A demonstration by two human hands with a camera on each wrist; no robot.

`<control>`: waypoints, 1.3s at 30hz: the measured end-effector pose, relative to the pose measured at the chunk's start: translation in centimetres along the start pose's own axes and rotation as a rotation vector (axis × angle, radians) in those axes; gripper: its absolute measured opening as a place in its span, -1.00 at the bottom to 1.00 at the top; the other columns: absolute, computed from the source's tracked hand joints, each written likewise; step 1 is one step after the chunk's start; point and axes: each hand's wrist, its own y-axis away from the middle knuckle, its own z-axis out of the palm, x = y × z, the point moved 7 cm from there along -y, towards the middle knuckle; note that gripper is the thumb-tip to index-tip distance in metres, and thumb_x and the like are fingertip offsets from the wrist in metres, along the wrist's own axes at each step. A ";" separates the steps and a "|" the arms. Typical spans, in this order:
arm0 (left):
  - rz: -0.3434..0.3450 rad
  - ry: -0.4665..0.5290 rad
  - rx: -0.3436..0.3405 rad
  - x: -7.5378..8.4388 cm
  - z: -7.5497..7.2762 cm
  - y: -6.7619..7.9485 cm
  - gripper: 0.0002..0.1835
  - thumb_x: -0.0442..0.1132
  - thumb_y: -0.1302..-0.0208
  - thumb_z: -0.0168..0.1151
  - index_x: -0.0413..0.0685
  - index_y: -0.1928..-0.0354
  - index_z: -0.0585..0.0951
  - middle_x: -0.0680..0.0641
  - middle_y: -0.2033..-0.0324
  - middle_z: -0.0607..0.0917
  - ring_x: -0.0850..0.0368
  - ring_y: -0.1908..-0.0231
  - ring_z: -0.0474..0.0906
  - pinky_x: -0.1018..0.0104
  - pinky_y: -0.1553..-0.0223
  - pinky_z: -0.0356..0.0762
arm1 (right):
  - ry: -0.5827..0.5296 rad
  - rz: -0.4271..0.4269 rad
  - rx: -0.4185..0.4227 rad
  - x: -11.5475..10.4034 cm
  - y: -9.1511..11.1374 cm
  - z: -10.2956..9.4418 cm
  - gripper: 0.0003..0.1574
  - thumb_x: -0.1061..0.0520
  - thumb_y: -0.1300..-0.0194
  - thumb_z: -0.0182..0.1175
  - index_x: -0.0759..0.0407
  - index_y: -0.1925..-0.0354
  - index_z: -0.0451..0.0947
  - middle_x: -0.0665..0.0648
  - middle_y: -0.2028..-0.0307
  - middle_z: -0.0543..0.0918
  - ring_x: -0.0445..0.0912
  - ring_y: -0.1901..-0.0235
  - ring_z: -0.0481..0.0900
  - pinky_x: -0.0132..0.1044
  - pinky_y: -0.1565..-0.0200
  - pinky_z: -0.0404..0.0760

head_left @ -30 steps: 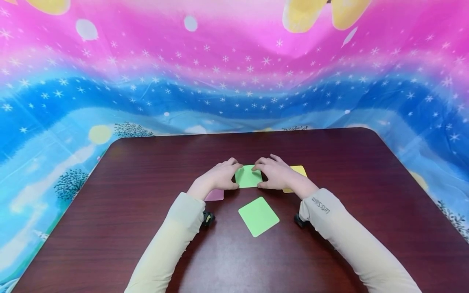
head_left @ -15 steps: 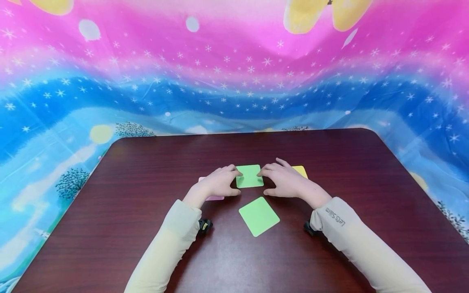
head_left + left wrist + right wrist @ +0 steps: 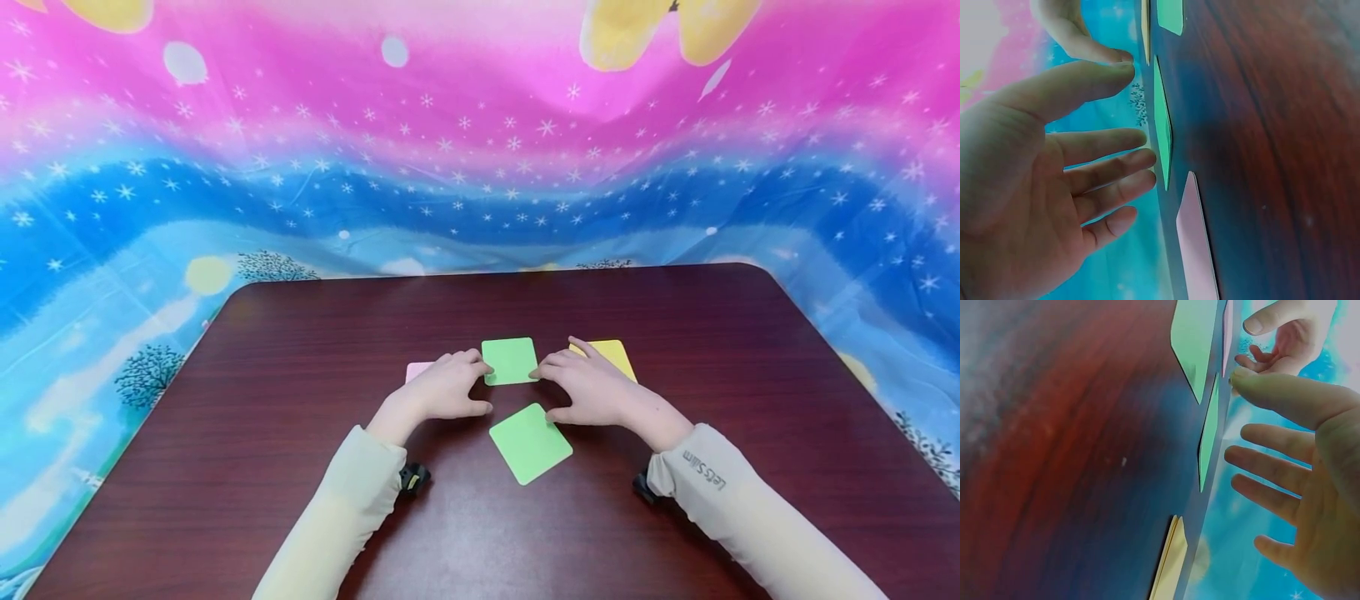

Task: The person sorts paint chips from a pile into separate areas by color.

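Observation:
My left hand (image 3: 447, 385) hovers at the left side of a square green card (image 3: 510, 361), its fingers relaxed and holding nothing. Across from it my right hand (image 3: 592, 385) spreads its fingers by the card's right side, also without a grip. Both wrist views show the fingertips off the tabletop. Closer to me a second green card (image 3: 531, 444) lies turned on its corner, the right thumb overlapping its upper edge in the head view. A pink card (image 3: 417, 370) is partly hidden behind the left hand. Partly covered by the right hand, yellow cards (image 3: 1169, 562) lie stacked.
All the cards lie on a dark red-brown wooden table (image 3: 300, 333) with rounded far corners. A printed pink and blue cloth (image 3: 480, 150) hangs behind and beside it. Dark wrist devices (image 3: 414, 479) sit under both cuffs.
Both hands have drawn back toward me and slightly apart from the far green card, fingers loosening. More of the yellow card shows. The cards themselves have hardly moved.

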 end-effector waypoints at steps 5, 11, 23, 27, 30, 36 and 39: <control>0.002 -0.010 0.007 0.2 0.2 0.3 -0.47 0.04 -0.09 0.20 -0.06 -0.08 0.51 -0.01 0.09 0.48 0.12 0.06 0.41 0.22 -0.01 0.30 | -0.004 -0.017 -0.007 -0.3 0.4 0.3 -0.29 -0.18 0.10 0.36 0.03 -0.04 0.50 0.00 0.05 0.54 -0.05 -0.02 0.46 0.14 -0.25 0.01; 0.017 -0.008 0.020 0.6 0.2 0.5 -0.49 0.04 -0.07 0.21 -0.07 -0.03 0.53 0.00 0.13 0.50 0.11 0.11 0.42 0.23 -0.01 0.32 | 0.001 -0.022 -0.016 -0.4 0.8 0.7 -0.25 -0.19 0.12 0.36 0.02 -0.06 0.49 0.00 0.04 0.54 -0.05 -0.02 0.45 0.13 -0.25 0.00; 0.045 -0.003 0.015 1.5 0.3 1.1 -0.49 0.05 -0.05 0.21 -0.07 -0.01 0.55 0.01 0.14 0.54 0.12 0.12 0.44 0.26 0.02 0.31 | -0.012 -0.067 -0.045 -1.3 1.5 1.1 -0.19 -0.22 0.25 0.42 0.01 -0.03 0.50 -0.02 0.04 0.52 -0.07 -0.01 0.44 0.14 -0.24 0.01; 0.061 0.003 0.009 2.0 0.4 1.3 -0.49 0.05 -0.03 0.22 -0.07 0.00 0.56 0.01 0.13 0.55 0.13 0.11 0.45 0.24 0.04 0.32 | -0.034 -0.071 -0.073 -1.5 1.5 1.4 -0.14 -0.22 0.29 0.43 0.02 -0.04 0.49 -0.05 0.02 0.51 -0.07 -0.03 0.43 0.13 -0.23 0.02; 0.074 -0.002 0.008 2.4 0.5 1.4 -0.49 0.05 -0.01 0.23 -0.06 0.00 0.56 0.01 0.16 0.55 0.12 0.13 0.46 0.26 0.06 0.34 | -0.037 -0.071 -0.083 -1.6 1.6 1.6 -0.12 -0.21 0.31 0.44 0.03 -0.05 0.48 -0.05 0.00 0.50 -0.07 -0.03 0.42 0.13 -0.23 0.04; 0.095 -0.010 -0.008 3.1 0.8 1.5 -0.50 0.05 0.00 0.23 -0.05 0.02 0.56 0.03 0.19 0.54 0.12 0.17 0.46 0.29 0.06 0.35 | -0.031 -0.076 -0.083 -1.9 1.7 1.6 -0.11 -0.19 0.30 0.44 0.07 -0.06 0.47 -0.02 -0.01 0.49 -0.05 -0.03 0.43 0.13 -0.22 0.06; 0.098 -0.013 -0.013 3.3 0.8 1.5 -0.51 0.04 0.01 0.23 -0.04 0.03 0.57 0.03 0.22 0.54 0.12 0.21 0.45 0.29 0.09 0.35 | -0.034 -0.076 -0.085 -2.0 1.7 1.6 -0.11 -0.18 0.29 0.44 0.07 -0.07 0.47 -0.02 -0.02 0.49 -0.05 -0.04 0.42 0.13 -0.22 0.05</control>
